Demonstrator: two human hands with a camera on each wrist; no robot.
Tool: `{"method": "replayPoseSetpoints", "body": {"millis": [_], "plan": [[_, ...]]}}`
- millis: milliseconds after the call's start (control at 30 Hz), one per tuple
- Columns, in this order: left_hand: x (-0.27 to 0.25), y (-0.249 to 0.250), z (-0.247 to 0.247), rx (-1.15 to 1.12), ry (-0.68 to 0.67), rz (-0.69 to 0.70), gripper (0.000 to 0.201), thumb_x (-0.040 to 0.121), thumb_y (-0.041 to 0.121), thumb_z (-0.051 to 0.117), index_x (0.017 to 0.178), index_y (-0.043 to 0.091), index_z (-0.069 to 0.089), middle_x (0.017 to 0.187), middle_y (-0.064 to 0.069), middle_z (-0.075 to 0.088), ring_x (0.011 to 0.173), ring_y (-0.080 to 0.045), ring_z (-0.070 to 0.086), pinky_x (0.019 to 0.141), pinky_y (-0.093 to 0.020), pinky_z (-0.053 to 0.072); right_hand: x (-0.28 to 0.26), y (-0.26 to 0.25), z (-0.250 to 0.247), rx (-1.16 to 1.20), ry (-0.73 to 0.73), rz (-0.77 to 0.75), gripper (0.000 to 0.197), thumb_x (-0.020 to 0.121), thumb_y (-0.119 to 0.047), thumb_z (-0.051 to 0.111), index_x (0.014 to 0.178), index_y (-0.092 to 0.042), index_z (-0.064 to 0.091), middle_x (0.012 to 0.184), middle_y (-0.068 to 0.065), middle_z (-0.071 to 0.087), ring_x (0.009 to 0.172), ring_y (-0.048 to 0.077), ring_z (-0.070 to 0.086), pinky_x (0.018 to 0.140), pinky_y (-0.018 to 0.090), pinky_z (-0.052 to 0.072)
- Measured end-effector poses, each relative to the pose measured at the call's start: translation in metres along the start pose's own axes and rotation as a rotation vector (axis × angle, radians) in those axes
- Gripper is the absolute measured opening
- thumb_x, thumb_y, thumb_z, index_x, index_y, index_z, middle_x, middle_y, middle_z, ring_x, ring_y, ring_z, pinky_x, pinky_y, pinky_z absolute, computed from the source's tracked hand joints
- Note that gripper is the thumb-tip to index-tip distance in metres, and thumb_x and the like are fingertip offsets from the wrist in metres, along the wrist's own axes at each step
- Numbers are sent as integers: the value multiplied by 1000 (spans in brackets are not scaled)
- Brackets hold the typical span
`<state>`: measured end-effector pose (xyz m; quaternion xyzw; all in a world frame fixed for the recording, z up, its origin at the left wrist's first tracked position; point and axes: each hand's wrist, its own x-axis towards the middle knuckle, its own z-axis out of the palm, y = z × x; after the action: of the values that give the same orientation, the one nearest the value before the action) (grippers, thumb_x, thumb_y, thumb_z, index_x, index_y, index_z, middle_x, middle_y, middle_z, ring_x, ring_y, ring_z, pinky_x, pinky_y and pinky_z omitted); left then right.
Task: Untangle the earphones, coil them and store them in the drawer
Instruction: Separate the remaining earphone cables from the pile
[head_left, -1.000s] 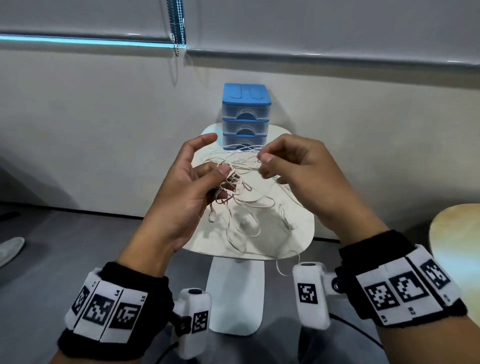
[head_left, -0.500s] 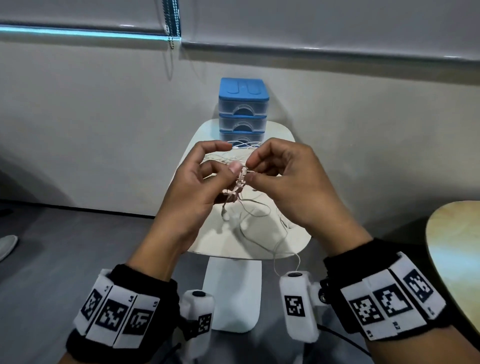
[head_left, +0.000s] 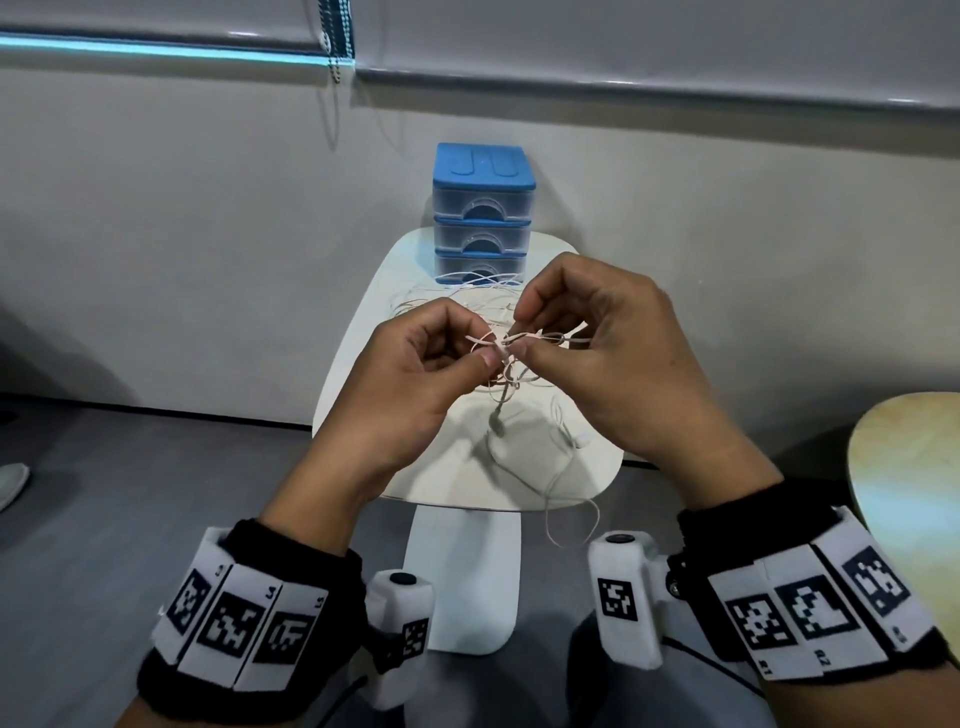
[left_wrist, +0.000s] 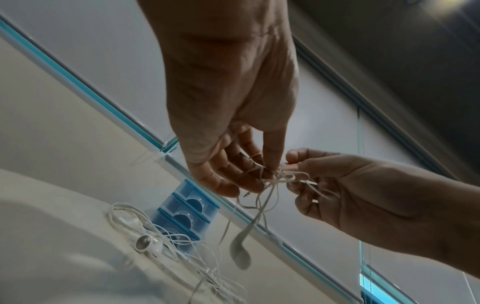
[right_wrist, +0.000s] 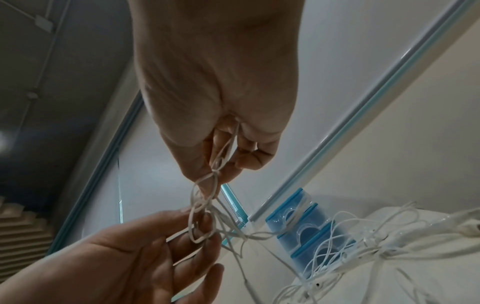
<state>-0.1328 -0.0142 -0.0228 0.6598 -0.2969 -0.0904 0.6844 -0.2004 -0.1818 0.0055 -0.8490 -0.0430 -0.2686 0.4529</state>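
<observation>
Left hand (head_left: 410, 384) and right hand (head_left: 608, 358) pinch the knotted thin white earphone cable (head_left: 511, 345); pulling apart would likely tighten the knot.

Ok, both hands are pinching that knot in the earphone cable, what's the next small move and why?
Probably ease one loop out of the knot with the right hand while the left hand holds it, since the cable is bunched tight between the fingertips and an earbud dangles free below.
</observation>
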Motion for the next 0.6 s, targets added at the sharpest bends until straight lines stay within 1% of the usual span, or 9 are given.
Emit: {"method": "replayPoseSetpoints", "body": {"millis": [67,133,200,300,400,433,500,533,600], "plan": [[0,0,-2,0,-12,-6,12,93,0,68,92,11,62,79,1,65,76,-14,61,80,-34,53,0,-1,0,110,-1,18,12,84,-3,77,85,-6,66,74,0,68,66,12,61,60,18,44],[-1,2,-3,-15,-13,0,14,94,-1,66,93,12,61,82,-1,65,76,-15,61,80,-31,54,1,1,-3,259,15,90,9,93,-5,70,85,-2,67,72,4,68,64,10,59,59,23,44],[-1,5,-3,-13,-3,29,16,94,-1,66,92,13,60,84,-3,65,76,-15,61,79,-29,54,2,3,-6,324,-15,185,11,96,-5,65,87,-1,71,71,5,68,61,11,58,58,25,43],[0,5,-1,2,11,83,18,93,-1,69,91,15,61,85,-2,65,77,-17,62,79,-34,55,2,2,-8,340,-148,242,8,92,-1,68,88,-2,75,69,6,68,57,12,54,56,23,41],[-1,3,3,22,40,113,16,88,7,71,90,19,60,84,2,63,78,-19,62,79,-40,55,0,-1,-9,306,-185,227,4,87,-2,74,86,-5,76,65,3,66,56,12,54,55,22,40],[-1,2,4,27,47,118,16,89,6,71,90,18,60,83,3,63,77,-19,63,77,-40,55,0,-1,-10,286,-178,218,4,86,-1,75,85,-5,75,65,3,65,57,13,55,55,22,41],[-1,1,5,21,64,111,19,91,-2,70,90,12,57,80,2,63,73,-18,64,73,-33,55,0,-2,-8,228,-162,192,5,84,1,76,84,-4,74,68,8,67,58,16,59,55,23,45],[-1,1,5,14,68,104,20,91,-4,69,89,10,55,78,2,63,71,-18,64,72,-31,55,0,-2,-7,190,-157,178,6,84,1,76,83,-5,73,71,10,69,59,18,61,55,28,49],[-1,2,5,8,56,94,19,92,-4,67,90,9,54,78,2,63,71,-17,65,72,-30,55,0,-1,-4,122,-150,157,8,85,0,75,82,-7,72,75,13,71,60,18,63,63,42,55]]}}
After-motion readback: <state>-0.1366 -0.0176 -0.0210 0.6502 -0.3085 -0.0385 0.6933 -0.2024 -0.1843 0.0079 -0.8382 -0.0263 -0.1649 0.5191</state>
